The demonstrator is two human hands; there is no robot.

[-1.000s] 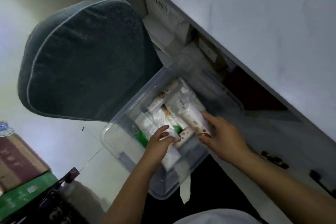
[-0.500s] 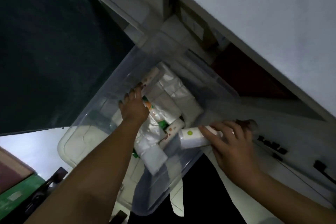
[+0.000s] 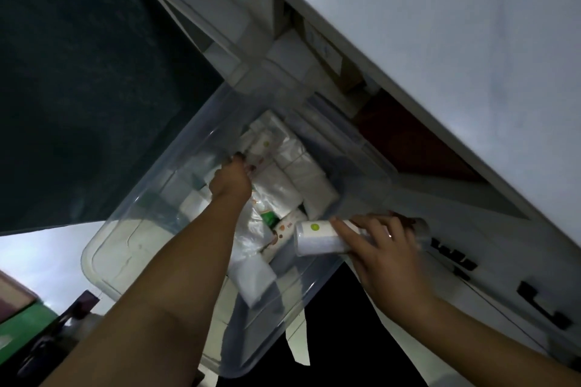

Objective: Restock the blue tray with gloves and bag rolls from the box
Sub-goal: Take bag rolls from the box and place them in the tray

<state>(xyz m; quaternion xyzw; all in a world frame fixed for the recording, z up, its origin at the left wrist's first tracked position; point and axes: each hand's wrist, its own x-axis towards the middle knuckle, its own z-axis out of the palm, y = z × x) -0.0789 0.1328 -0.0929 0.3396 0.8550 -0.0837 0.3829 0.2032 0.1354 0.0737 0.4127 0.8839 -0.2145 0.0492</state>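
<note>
A clear plastic box (image 3: 132, 242) sits on the floor below me, filled with white bag rolls and folded white glove packs (image 3: 284, 188). My right hand (image 3: 382, 248) grips a white bag roll (image 3: 317, 237) with a green dot on its end, held over the box's right rim. My left hand (image 3: 231, 181) reaches deep into the box, its fingers curled onto a printed roll (image 3: 262, 152) near the far side. The blue tray is not in view.
A dark padded chair back (image 3: 94, 88) fills the upper left. A white desk (image 3: 440, 41) runs along the right, with cartons (image 3: 323, 50) stored under it and drawer handles (image 3: 544, 302). A green and brown box (image 3: 15, 324) stands at the lower left.
My right hand has lifted a white roll out toward the box's right rim. My left hand has moved from the near packs to the far side of the box. The camera has leaned closer.
</note>
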